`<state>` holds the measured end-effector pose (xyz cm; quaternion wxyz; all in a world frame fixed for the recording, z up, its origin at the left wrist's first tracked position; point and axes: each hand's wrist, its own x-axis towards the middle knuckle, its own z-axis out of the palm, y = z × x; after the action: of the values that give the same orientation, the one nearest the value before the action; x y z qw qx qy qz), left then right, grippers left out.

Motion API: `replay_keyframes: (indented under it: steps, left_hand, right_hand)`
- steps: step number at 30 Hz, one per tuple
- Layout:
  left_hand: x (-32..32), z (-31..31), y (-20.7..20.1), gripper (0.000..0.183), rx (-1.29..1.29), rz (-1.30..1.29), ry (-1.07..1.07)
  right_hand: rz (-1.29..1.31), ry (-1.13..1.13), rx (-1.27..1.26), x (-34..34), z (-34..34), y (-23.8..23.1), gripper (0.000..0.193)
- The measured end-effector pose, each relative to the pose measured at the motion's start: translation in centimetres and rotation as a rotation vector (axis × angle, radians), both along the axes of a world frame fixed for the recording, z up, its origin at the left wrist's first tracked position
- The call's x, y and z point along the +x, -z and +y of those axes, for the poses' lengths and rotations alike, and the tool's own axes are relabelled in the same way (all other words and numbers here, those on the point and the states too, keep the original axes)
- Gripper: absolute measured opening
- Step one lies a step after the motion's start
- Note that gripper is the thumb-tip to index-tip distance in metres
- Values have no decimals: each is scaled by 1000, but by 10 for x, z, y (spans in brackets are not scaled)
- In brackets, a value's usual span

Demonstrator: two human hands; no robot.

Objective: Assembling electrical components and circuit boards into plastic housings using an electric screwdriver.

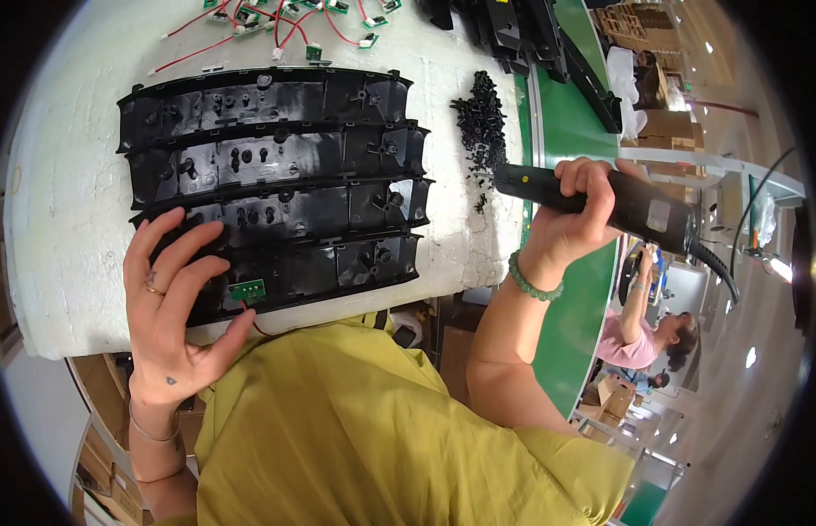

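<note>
My right hand (587, 206) is wrapped round a black electric screwdriver (640, 210), held sideways with its front end over a pile of small black screws (482, 123). A thick cord leaves its rear end. My left hand (175, 298) lies with fingers spread over the left end of the nearest black plastic housing (316, 272). Just beyond my thumb and fingertips, a small green circuit board (247, 290) sits in that housing. Three more black curved housings stand in a row behind it, the farthest one (294, 101) at the back.
A white foam sheet (66, 228) lies under the housings. At the far edge are several small green boards with red wires (276, 26). Long black plastic parts (548, 44) lie at the back right on a green table (561, 359). A person in pink (631, 337) is at the right.
</note>
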<state>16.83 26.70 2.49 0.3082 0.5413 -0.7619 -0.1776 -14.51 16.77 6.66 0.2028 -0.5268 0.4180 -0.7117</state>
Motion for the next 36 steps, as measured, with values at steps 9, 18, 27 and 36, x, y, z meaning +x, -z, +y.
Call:
replay_keyframes:
  steps: [9, 18, 27, 36]
  left_hand:
    - [-25, -20, -17, 25, -112, 4, 44]
    - [-64, -48, -5, 21, -300, 112, 253]
    - [-54, -39, -8, 18, -249, 235, 236]
    - [-27, -19, 6, 25, -157, 238, 244]
  right_hand:
    - [-111, -407, -121, 12, 28, -24, 30]
    - [-232, -744, -255, 72, 58, -52, 27]
    - [-321, -773, -273, 82, 61, -54, 26]
    - [-395, -841, -249, 110, 74, -41, 33]
